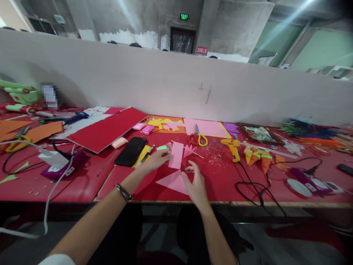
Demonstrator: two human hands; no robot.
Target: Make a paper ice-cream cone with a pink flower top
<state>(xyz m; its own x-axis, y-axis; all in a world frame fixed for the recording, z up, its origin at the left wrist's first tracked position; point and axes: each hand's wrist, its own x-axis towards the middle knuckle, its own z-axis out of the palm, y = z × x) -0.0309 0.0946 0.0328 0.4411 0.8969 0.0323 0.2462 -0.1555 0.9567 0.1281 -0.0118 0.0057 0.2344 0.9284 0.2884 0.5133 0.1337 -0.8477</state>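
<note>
The left grip [157, 160] is reaching in from the near left, and its fingertips are meeting the left edge of a pink paper strip [176, 155]; whether they are pinching it or only resting against it, I cannot tell. The strip is lying just to the right of those fingertips, its long axis running away from the body and leaning slightly right at the far end. It is sitting between the two hands, with the left one nearer. The right grip [198, 184] is hovering open, thumb and fingers spreading apart, with the thumb reaching over the right part of a pink paper triangle [173, 183].

The triangle is lying on the near side of the strip, below the left fingertips and to the left of the right palm, its sharp corner pointing left. The strip is looking flat, plain and straight-edged; the triangle is showing the same pale pink, its right side partly hiding behind the hand.

Just beyond the right fingers, a deeper pink folded piece [188, 150] is fanning out in points beside a thin stick [199, 155]. Scissors [196, 129] are lying farther beyond on the red counter [217, 184]. A black phone [130, 151] is resting left of the left fingers, and a yellow glue gun [234, 149] is lying to the right of the right grip.
</note>
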